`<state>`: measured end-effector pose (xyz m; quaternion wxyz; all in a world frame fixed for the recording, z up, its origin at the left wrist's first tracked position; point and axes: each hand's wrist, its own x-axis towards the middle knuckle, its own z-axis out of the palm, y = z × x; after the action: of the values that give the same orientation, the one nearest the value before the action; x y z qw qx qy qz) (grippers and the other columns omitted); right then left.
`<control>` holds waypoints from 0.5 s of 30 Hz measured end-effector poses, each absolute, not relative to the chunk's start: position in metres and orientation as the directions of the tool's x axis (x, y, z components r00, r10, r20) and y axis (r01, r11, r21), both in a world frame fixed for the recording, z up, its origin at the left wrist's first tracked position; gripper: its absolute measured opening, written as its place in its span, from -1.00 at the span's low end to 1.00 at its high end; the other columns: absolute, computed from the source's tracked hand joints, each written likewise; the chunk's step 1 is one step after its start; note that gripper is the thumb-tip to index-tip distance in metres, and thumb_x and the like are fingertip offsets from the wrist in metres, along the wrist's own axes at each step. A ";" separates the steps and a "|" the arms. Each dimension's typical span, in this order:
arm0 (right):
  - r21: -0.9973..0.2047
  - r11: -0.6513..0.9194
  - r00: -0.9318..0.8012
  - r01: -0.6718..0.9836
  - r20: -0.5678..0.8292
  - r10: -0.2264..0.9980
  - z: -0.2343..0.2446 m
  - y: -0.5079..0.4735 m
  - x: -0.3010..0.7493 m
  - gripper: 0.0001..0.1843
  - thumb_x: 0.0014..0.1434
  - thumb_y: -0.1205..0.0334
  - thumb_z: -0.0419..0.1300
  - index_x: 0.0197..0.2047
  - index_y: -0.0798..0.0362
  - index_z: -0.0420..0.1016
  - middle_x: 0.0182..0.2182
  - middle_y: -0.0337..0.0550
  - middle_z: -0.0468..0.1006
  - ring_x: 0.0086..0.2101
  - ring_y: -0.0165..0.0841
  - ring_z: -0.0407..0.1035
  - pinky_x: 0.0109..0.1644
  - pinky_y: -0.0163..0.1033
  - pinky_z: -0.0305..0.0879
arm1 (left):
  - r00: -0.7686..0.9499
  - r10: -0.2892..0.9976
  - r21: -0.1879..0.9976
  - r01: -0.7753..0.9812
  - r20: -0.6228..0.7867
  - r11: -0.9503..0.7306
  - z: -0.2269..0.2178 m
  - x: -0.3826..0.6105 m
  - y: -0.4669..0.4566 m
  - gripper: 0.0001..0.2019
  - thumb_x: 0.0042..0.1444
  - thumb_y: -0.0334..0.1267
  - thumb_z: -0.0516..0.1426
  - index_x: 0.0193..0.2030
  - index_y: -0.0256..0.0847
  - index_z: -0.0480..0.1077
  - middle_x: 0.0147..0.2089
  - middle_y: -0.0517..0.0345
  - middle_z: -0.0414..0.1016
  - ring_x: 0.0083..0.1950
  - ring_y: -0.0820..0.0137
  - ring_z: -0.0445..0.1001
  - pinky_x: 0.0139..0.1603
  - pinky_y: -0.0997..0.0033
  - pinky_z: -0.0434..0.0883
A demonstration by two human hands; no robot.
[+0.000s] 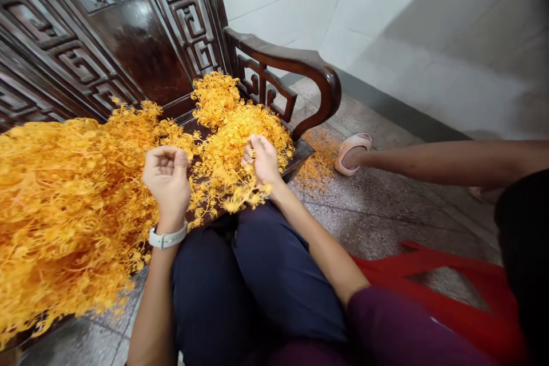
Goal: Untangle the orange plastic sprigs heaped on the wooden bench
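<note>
A large heap of orange plastic sprigs covers the seat of a dark carved wooden bench, with a smaller pile near the armrest. My left hand, with a white watch on its wrist, is raised over the heap with its fingers curled inward; what it holds, if anything, I cannot make out. My right hand rests on the smaller pile and pinches a clump of orange sprigs that hangs below it. My dark-trousered knees are beneath both hands.
The bench's curved armrest stands to the right of the piles. More orange sprigs lie on the speckled floor beside another person's outstretched leg and pink slipper. A red bag lies at the lower right. White tiled wall behind.
</note>
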<state>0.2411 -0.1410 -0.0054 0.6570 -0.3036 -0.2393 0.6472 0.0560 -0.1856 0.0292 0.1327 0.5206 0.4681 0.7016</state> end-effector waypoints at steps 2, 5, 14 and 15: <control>-0.729 -0.036 0.011 -0.684 -0.059 0.998 -0.010 -0.147 0.238 -0.56 0.20 -0.16 0.47 -0.24 -0.01 0.44 -0.53 -0.41 0.27 -0.57 -0.55 0.06 -0.48 -0.35 0.02 | -0.385 0.738 0.832 0.264 0.554 -0.488 0.023 0.056 -0.173 -0.64 0.18 0.03 0.46 -0.22 -0.21 0.54 -0.35 0.23 0.52 -0.42 0.51 0.47 -0.33 0.47 0.46; -0.747 -0.022 -0.010 -0.664 -0.020 1.000 -0.007 -0.155 0.233 -0.60 0.21 -0.13 0.46 -0.22 0.00 0.51 -0.50 -0.39 0.29 -0.56 -0.55 0.07 -0.47 -0.34 0.03 | -0.273 0.806 0.845 0.280 0.525 -0.456 0.024 0.058 -0.141 -0.65 0.14 0.04 0.48 -0.26 -0.21 0.61 -0.38 0.17 0.58 -0.42 0.49 0.49 -0.35 0.46 0.43; -0.734 -0.098 -0.009 -0.672 -0.123 0.992 -0.007 -0.156 0.234 -0.65 0.20 -0.10 0.41 -0.25 -0.02 0.47 -0.45 -0.35 0.31 -0.52 -0.50 0.07 -0.44 -0.30 0.05 | 0.019 0.902 0.859 0.300 0.430 -0.416 0.007 0.051 -0.070 -0.56 0.14 0.14 0.43 -0.11 -0.24 0.65 -0.07 -0.08 0.74 -0.05 0.26 0.70 0.10 0.22 0.60; -0.722 -0.107 -0.016 -0.684 -0.131 0.991 -0.008 -0.156 0.233 -0.66 0.19 -0.08 0.41 -0.25 -0.02 0.47 -0.45 -0.35 0.31 -0.52 -0.50 0.07 -0.44 -0.30 0.04 | 0.026 0.907 0.864 0.293 0.421 -0.409 0.002 0.051 -0.073 -0.55 0.15 0.15 0.42 -0.10 -0.24 0.65 -0.08 -0.08 0.74 -0.04 0.25 0.71 0.11 0.21 0.60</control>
<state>0.2332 -0.1561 -0.0076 0.6239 -0.3205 -0.2396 0.6713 0.0507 -0.0729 0.0018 0.2914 0.6542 0.4586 0.5261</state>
